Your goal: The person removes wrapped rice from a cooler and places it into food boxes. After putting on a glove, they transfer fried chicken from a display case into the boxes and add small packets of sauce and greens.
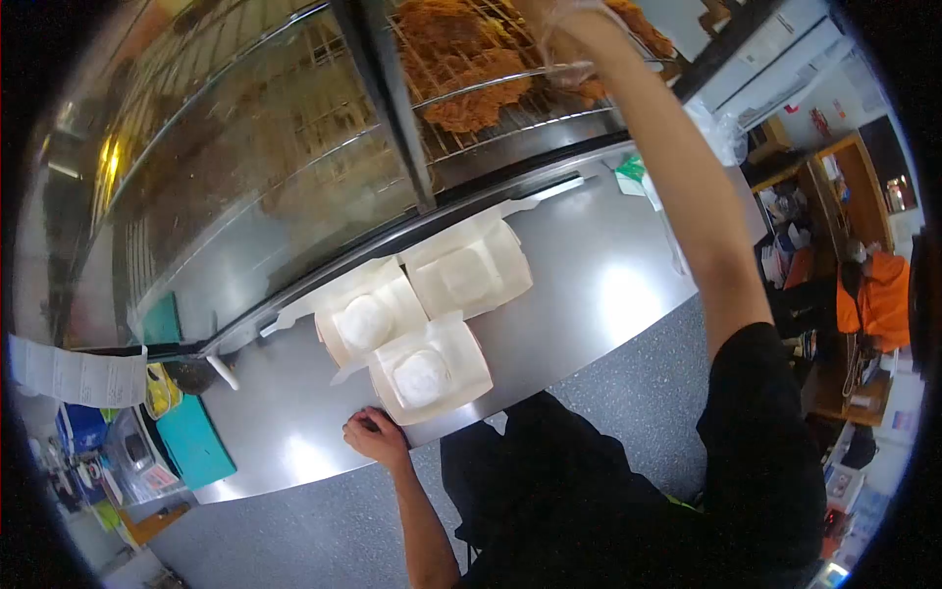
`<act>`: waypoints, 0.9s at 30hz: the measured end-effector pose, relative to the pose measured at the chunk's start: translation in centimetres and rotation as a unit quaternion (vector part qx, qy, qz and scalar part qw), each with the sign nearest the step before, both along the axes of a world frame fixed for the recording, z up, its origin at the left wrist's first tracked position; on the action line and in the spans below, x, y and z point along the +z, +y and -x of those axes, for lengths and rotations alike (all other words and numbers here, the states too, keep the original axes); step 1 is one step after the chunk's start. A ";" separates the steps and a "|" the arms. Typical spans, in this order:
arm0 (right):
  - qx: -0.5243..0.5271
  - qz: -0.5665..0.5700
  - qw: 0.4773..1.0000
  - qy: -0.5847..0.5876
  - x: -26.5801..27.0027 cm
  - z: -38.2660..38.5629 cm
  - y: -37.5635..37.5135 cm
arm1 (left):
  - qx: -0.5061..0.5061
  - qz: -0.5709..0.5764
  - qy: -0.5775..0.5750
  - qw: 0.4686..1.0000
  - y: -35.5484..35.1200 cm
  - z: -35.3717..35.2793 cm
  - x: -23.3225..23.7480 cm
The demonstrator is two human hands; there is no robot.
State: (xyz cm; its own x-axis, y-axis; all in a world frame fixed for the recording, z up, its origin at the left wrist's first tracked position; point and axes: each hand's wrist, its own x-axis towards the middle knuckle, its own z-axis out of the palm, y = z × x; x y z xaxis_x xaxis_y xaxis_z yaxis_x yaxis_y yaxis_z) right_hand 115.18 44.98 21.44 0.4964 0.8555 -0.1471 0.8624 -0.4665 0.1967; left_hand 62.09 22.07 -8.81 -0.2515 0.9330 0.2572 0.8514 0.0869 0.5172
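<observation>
My right hand [579, 39], in a clear plastic glove, reaches into a glass-fronted cabinet over the breaded fried pieces [476, 103] on its wire rack. Its fingers run out of view at the top, so any grip is hidden. At the counter's front edge is my left hand [376, 437], bare, its fingers curled around a dark spot I cannot make out. Just beyond it stand three open paper boxes. A white rounded mound [422, 378] sits in the nearest box [469, 365], and another [366, 322] in the left box [332, 344]. The back box [510, 260] shows a pale bottom.
The steel counter [559, 339] runs along the cabinet, whose dark frame post [383, 98] stands between glass and opening. Teal boards [196, 442] and a printed paper strip [83, 376] are at left. Shelves and an orange item [873, 299] are at far right.
</observation>
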 end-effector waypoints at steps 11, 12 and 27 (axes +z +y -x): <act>-0.056 -0.288 0.947 0.132 -1.0 -3.3 7.8 | 0.004 -0.012 0.019 1.000 0.2 0.3 -0.5; -0.054 -0.338 0.922 0.182 -0.5 -3.2 7.3 | 0.004 -0.005 0.022 1.000 0.2 0.2 -0.2; 0.051 -0.465 0.510 0.722 1.5 8.4 -16.8 | -0.026 -0.060 0.006 0.998 0.0 0.1 0.2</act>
